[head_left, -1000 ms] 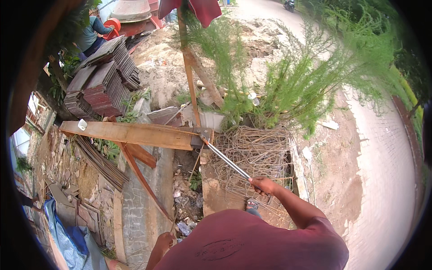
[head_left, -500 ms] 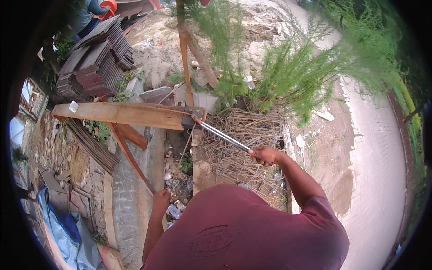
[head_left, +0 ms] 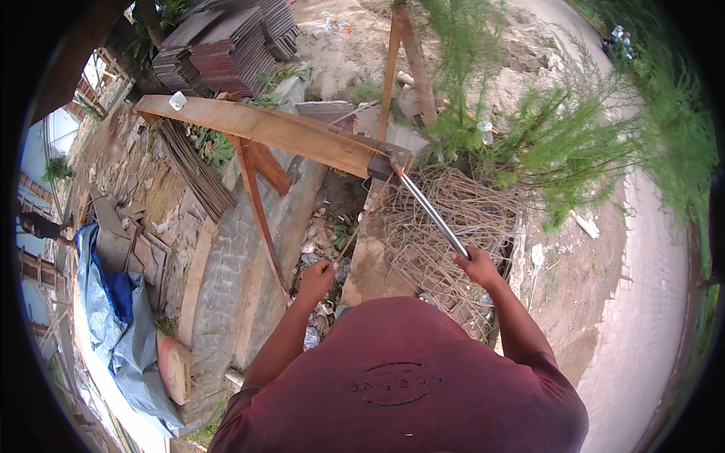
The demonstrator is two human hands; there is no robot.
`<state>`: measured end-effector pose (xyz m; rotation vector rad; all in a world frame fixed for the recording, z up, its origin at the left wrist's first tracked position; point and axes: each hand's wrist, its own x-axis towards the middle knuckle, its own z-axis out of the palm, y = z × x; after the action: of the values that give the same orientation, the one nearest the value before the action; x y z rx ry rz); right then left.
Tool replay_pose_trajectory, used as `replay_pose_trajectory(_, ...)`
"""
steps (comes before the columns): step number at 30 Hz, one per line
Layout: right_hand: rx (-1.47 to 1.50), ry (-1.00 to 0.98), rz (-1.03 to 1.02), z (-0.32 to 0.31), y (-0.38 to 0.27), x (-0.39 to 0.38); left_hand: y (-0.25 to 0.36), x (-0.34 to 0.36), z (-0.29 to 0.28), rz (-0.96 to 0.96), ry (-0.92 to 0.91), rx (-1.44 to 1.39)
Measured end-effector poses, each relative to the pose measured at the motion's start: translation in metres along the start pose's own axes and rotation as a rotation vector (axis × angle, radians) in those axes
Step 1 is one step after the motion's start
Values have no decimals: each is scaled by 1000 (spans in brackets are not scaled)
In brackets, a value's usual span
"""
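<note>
A long silver metal lever bar (head_left: 432, 213) slants toward me from a dark metal plate (head_left: 390, 160) on the near right end of a wooden beam (head_left: 279, 136). My right hand (head_left: 479, 266) is wrapped round the bar's lower end. My left hand (head_left: 317, 282) is closed, just right of the foot of a slanting wooden leg (head_left: 259, 215); whether its fingers grip anything is not visible. A thin rod runs down from the beam's end toward that hand. A tangle of bent steel rods (head_left: 445, 219) lies beneath and right of the lever.
A white cup-like object (head_left: 177, 100) sits on the beam. Behind it are stacked roof tiles (head_left: 230, 57); left are a bundle of long rods (head_left: 195, 172), a blue tarp (head_left: 113, 325) and a sack (head_left: 174, 368). Feathery green branches (head_left: 559, 147) overhang the right. Another person's arm (head_left: 47, 228) shows at far left.
The view has shifted, so the scene sits further right and higher. The lever's handle has swung closer toward me with my right hand. My left hand has moved right, away from the wooden leg.
</note>
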<state>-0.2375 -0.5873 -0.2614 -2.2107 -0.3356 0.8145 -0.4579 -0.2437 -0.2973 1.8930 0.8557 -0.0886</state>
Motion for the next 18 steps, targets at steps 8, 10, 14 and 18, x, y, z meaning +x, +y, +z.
replay_pose_trajectory(8,44,337,-196,2,24,5,24,-34,32,286,349,191)
replay_pose_trajectory(10,97,360,-183,-12,10,10,37,-51,27,308,373,159)
replay_pose_trajectory(14,278,427,-453,-44,-53,26,64,-85,0,332,563,133)
replay_pose_trajectory(18,350,541,-766,-84,-114,68,98,-110,-41,420,758,37)
